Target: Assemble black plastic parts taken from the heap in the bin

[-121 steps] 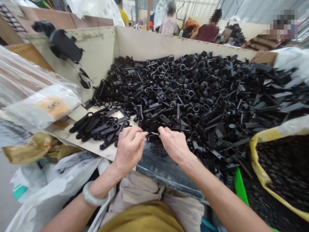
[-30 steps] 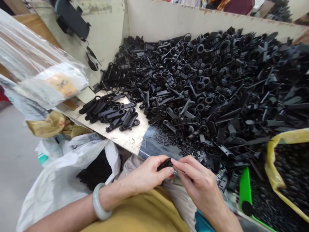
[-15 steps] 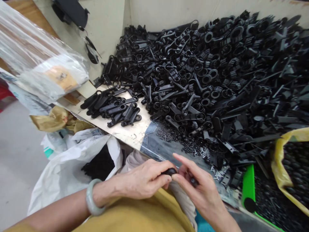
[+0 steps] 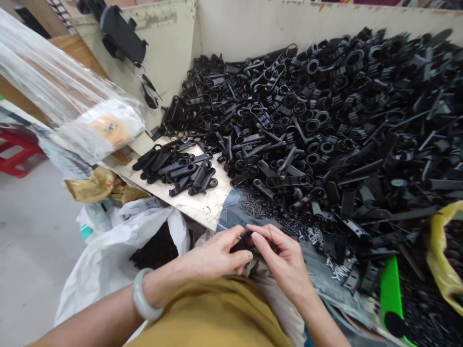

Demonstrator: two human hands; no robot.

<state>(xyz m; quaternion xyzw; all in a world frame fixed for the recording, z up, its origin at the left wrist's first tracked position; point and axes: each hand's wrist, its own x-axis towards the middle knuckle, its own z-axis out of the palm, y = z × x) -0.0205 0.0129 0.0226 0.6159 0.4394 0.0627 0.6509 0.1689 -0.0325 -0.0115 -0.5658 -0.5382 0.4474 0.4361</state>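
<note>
A small black plastic part is held between my two hands in front of my lap, mostly hidden by the fingers. Around its near side, my left hand is closed, a pale bangle on its wrist. My right hand pinches at the part's far end with thumb and fingertips. Just beyond the hands lie small black pieces and silver screws at the bench edge. Finished-looking black arm-shaped parts rest in a group on the pale board.
A large heap of black plastic parts fills the bench up to a pale back wall. At left are a clear plastic bag and a white sack with black contents. A green panel and yellow-rimmed bag stand at right.
Both hands have drawn together; the right fingers now press against the black part, where they were looser and more apart. The view has shifted a little.
</note>
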